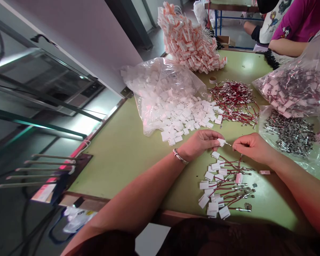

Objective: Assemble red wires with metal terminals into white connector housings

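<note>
Between finger and thumb, my left hand (204,143) pinches a small white plastic connector housing (221,142). My right hand (249,146) is closed on a short wire lead, whose metal end (228,144) is at the housing's right side; how far in it sits I cannot tell. Just below both hands lie several red wires with white housings (213,206) on their left ends and bare metal terminals (245,209) on their right. Beyond my hands are a heap of loose red wires (233,99) and a spread of loose white housings (186,117).
A clear plastic bag (149,85) backs the white housings. Behind it rises a pile of orange-and-white parts (189,42). At right are a bag of pale parts (296,89) and small dark metal pieces (290,131). Metal prongs (40,170) jut from the table's left edge. A person in purple (301,25) sits opposite.
</note>
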A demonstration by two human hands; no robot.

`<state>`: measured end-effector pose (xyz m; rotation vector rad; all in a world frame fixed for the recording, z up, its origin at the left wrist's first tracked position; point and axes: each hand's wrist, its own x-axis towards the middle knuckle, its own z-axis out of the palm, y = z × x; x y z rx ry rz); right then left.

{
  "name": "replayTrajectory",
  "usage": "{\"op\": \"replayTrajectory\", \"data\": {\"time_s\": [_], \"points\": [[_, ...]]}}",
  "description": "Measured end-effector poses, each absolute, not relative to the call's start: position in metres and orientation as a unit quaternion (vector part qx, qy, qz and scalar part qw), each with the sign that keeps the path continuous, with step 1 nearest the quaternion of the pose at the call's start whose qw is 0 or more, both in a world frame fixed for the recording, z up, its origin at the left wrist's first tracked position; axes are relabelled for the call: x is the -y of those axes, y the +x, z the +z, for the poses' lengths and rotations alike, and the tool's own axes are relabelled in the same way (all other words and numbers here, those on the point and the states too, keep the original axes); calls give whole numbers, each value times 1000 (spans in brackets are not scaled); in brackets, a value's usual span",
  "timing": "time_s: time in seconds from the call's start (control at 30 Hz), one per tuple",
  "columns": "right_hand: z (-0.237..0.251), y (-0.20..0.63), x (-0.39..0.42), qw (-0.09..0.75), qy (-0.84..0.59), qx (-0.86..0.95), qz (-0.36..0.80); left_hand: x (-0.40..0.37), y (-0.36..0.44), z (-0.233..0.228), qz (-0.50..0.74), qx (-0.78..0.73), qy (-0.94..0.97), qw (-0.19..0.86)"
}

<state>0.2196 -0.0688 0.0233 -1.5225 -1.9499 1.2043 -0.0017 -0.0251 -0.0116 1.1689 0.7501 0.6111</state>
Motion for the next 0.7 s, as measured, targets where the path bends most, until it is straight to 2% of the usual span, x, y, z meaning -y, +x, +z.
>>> {"op": "replayTrajectory", "data": {"time_s": [0.13, 0.33, 0.57, 0.63, 0.7], "points": [[25, 216, 70, 162, -564, 724, 363, 27, 0, -10, 263, -339, 528, 733], [25, 202, 80, 76, -575, 809, 97, 34, 11, -11, 251, -362, 524, 729], [20, 204, 78, 61, -531, 836, 120, 36, 12, -12, 235, -345, 560, 716], [24, 209, 75, 38, -536, 834, 126, 32, 10, -9, 231, -343, 625, 662], [27, 213, 73, 19, -544, 830, 121, 23, 9, -3, 253, -368, 711, 543]]}}
